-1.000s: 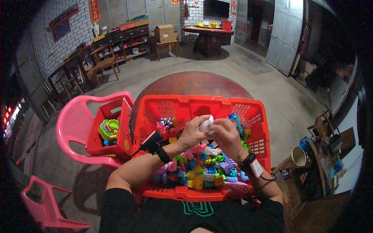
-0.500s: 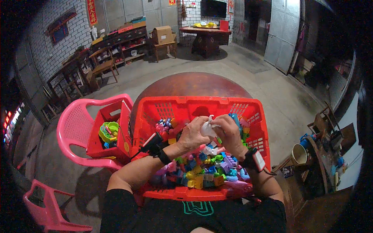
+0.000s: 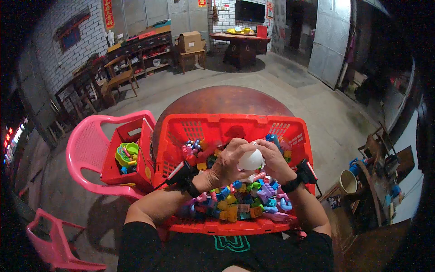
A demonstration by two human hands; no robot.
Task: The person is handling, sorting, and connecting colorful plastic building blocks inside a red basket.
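Between both hands is a smooth white rounded object (image 3: 250, 160), like a ball or bulb; its exact kind is hard to make out. My left hand (image 3: 228, 162) curls round its left side. On the other side, the fingers of my right hand (image 3: 275, 162) close over its top and right edge. Both hands are above a large red plastic crate (image 3: 217, 119) with slotted walls. Below them, many colourful plastic building blocks (image 3: 238, 201) fill the crate, partly hidden by my hands and forearms.
The crate rests on a round wooden table (image 3: 226, 99). At left, a pink plastic chair (image 3: 86, 143) holds a red box (image 3: 115, 174) with green toys (image 3: 127, 154). Another pink chair (image 3: 54, 240) stands nearer. A pale bucket (image 3: 348, 180) is among clutter at right.
The white object has been turned, so its smooth round side shows instead of the narrow bent tip. My right hand has shifted slightly right, and both hands now wrap its sides.
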